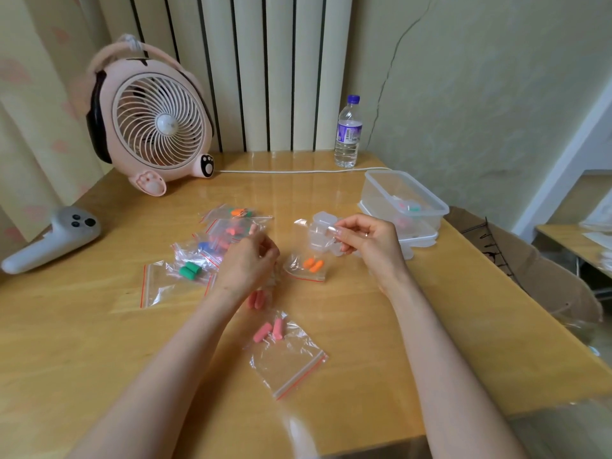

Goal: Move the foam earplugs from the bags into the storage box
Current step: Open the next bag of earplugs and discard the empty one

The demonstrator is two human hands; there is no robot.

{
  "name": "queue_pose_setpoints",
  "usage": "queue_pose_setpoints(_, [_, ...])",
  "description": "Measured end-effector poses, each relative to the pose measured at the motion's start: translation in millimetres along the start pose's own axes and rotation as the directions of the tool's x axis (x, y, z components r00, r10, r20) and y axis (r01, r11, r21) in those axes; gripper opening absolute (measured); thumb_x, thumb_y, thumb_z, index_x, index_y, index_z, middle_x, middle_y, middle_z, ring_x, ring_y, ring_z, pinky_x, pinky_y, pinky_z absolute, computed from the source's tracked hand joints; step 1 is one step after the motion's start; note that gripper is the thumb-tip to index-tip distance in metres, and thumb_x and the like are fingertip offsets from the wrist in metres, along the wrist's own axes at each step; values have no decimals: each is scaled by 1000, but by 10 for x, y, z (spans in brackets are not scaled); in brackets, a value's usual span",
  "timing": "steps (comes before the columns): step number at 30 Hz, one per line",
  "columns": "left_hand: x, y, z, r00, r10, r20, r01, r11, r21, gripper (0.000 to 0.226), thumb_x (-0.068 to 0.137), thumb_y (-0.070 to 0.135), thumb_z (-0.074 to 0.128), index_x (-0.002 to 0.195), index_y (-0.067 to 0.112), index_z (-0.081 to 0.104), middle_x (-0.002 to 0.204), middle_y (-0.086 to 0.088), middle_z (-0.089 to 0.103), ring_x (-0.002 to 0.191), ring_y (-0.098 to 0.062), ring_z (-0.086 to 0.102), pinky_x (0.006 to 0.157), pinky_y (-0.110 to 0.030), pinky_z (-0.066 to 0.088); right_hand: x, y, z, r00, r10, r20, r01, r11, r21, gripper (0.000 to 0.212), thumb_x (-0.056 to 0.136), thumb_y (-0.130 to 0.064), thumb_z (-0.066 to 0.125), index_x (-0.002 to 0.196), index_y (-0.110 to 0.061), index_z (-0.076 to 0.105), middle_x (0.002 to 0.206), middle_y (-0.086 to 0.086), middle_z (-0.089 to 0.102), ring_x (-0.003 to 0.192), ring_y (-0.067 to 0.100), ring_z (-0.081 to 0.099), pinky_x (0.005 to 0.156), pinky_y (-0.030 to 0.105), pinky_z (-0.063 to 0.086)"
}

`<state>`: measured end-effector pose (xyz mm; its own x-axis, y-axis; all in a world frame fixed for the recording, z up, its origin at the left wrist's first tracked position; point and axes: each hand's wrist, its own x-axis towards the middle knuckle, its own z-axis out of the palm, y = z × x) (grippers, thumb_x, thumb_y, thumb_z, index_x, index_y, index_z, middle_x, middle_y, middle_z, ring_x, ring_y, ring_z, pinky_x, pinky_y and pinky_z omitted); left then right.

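Earplugs (313, 265) in small zip bags (218, 233) are scattered over the middle of a wooden surface (99, 342), whose near edge is cut off by the frame. A pink fan (152, 127) stands at 10 o'clock. At 2 o'clock sits the clear storage box (427, 197); something pink and green lies inside, too blurred to name. A white controller (49, 241) lies at 9 o'clock and a water bottle (347, 134) stands at 1 o'clock.

The right hand (367, 243), at 3 o'clock of the bags, has its fingers (337, 231) pinched on the top of the orange pair's bag (298, 226); clear plastic cases (323, 223) behind it blend in with the glare. The left hand (248, 260) hovers over the heap with its fingers curled, and I cannot tell whether they grip anything.

A bag holding pink plugs (268, 329) lies at 6 o'clock, a green pair (188, 271) at 8 o'clock. Another pink pair (256, 299) is half hidden under the left wrist.
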<state>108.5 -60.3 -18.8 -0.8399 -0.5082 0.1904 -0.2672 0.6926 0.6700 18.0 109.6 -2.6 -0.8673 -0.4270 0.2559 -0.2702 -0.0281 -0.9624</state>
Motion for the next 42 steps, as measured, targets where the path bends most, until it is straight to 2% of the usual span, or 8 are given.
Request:
queue_pose_setpoints(8, [-27,20,11,976,173,135,-121,939,-322,28,83,-3,58,104,16,52,101,4,61,96,-11,55,78,-9,43,-15,-7,15,1000,-23,-7,23,999,-30,7,83,-4,66,79,-9,66,76,10,64,51,4,52,52,16,42])
queue_pose_setpoints(13, [-20,-3,81,969,225,98,-176,916,-361,34,74,9,75,96,26,54,81,13,70,85,4,63,108,-50,31,-37,-27,40,996,-73,57,73,997,-4,9,85,-5,64,78,-12,64,75,10,68,54,12,53,53,21,43])
queue_pose_setpoints(23, [-64,64,69,979,184,89,-143,928,-344,29,71,8,78,94,12,61,73,1,66,67,-10,62,63,-22,45,-28,-11,55,988,-129,80,120,987,104,11,88,-1,59,81,-9,63,72,11,69,57,17,62,53,23,49])
queue_pose_setpoints(28, [-51,31,84,985,172,12,-156,918,-364,21,80,5,69,89,21,59,68,8,71,70,-4,67,105,-51,36,-34,-20,63,986,-140,90,127,982,137,10,88,1,58,83,-6,62,71,12,69,57,17,62,54,21,50])
queue_pose_setpoints(31, [-44,32,95,987,159,-19,-153,898,-412,19,81,6,69,90,20,60,70,5,72,73,-4,67,100,-44,42,-25,-12,59,990,-131,50,125,985,116,9,89,-4,59,88,-10,65,75,9,70,58,15,61,54,23,50])
queue_pose_setpoints(36, [0,16,45,983,28,-181,-110,882,-459,20,81,3,69,84,17,56,70,2,63,67,-10,63,66,-19,49,73,170,-9,957,-144,-253,67,955,-288,12,85,-10,62,87,-20,68,82,-1,69,70,14,60,65,32,51])
queue_pose_setpoints(39, [76,-111,40,961,-24,-276,-70,944,-324,12,83,14,68,90,13,59,79,-5,64,75,-21,61,68,-29,45,84,266,-14,953,-224,-202,38,752,-658,18,83,-11,60,94,-22,70,98,-3,69,95,22,54,80,29,41])
queue_pose_setpoints(42, [112,-211,62,949,-68,-308,4,979,-203,42,86,27,65,119,5,51,103,-10,60,93,-23,56,79,-32,44,115,353,19,962,-272,-37,144,614,-776,30,80,-9,62,106,-23,68,116,-4,64,114,23,45,95,26,33])
